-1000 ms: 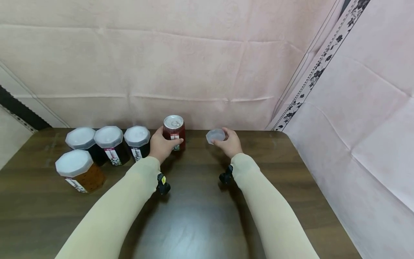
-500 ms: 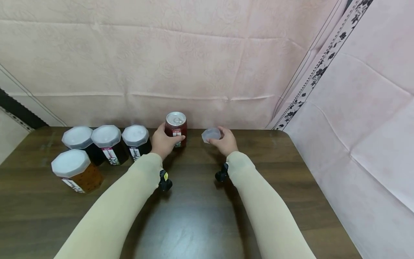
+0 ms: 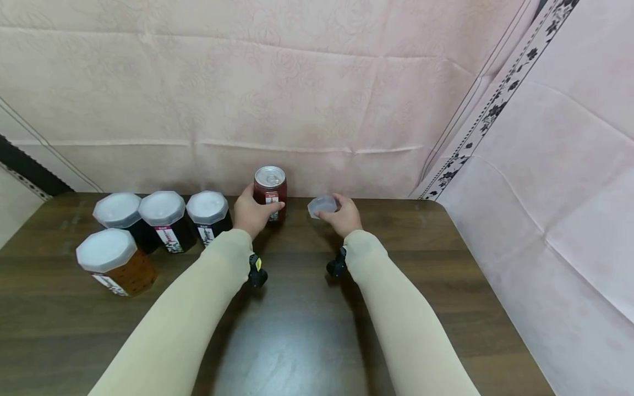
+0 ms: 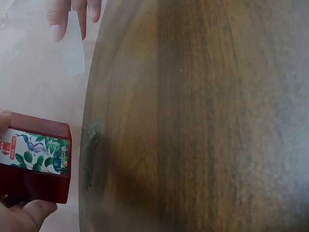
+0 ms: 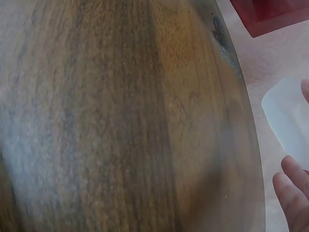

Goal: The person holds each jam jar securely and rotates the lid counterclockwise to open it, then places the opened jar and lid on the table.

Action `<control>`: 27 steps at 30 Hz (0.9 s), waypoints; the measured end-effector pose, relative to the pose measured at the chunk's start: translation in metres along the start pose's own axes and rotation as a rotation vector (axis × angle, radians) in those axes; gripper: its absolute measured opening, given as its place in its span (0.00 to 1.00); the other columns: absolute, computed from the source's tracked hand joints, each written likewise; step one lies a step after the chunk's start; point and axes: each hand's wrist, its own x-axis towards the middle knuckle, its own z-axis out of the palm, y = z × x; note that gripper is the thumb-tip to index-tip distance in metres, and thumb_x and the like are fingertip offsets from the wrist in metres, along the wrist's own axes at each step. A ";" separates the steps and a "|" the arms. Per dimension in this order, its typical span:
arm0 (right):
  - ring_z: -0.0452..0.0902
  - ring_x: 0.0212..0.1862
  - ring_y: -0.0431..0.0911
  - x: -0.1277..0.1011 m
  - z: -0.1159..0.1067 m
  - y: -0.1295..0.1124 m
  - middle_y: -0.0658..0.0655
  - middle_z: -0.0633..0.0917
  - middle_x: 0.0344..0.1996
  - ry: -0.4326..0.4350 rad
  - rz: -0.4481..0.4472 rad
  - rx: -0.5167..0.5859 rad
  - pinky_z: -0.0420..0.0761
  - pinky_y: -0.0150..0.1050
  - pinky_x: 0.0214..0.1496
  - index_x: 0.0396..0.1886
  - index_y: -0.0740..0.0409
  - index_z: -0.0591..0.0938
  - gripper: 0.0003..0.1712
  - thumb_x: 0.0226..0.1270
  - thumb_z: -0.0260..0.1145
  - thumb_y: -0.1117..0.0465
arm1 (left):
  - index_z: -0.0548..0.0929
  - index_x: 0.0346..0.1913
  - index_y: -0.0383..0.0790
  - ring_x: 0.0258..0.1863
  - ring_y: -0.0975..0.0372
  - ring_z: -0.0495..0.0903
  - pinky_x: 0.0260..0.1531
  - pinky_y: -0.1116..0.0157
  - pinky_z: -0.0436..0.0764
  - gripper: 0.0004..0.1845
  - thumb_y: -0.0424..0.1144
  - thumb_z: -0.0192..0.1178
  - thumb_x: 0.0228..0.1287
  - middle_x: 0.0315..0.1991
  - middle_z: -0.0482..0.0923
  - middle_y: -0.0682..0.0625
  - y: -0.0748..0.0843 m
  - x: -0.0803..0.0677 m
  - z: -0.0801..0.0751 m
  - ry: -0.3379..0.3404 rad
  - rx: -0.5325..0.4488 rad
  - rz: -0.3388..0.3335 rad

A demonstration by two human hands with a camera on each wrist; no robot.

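As our left hand (image 3: 251, 213) grips the ring-pull jar (image 3: 271, 189), our right hand (image 3: 346, 217), at its three o'clock, pinches a plastic lid (image 3: 320, 205), capping probably needing level alignment.

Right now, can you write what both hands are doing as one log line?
left hand: grips red jar | right hand: holds translucent lid, apart from jar | table: four white-lidded jars
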 end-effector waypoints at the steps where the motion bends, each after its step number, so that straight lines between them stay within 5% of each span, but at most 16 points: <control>1: 0.71 0.58 0.53 0.001 0.000 0.000 0.60 0.72 0.61 0.000 0.003 0.000 0.74 0.46 0.60 0.68 0.59 0.68 0.41 0.57 0.73 0.53 | 0.63 0.71 0.40 0.64 0.50 0.68 0.65 0.50 0.66 0.42 0.44 0.70 0.56 0.66 0.68 0.43 0.000 0.001 0.001 0.000 -0.002 -0.002; 27: 0.71 0.59 0.52 0.007 0.017 0.004 0.59 0.72 0.63 -0.028 -0.007 -0.012 0.72 0.46 0.62 0.69 0.58 0.69 0.38 0.60 0.71 0.56 | 0.62 0.71 0.41 0.65 0.53 0.67 0.67 0.54 0.65 0.40 0.42 0.69 0.58 0.67 0.68 0.44 -0.004 0.008 0.009 0.018 -0.058 -0.004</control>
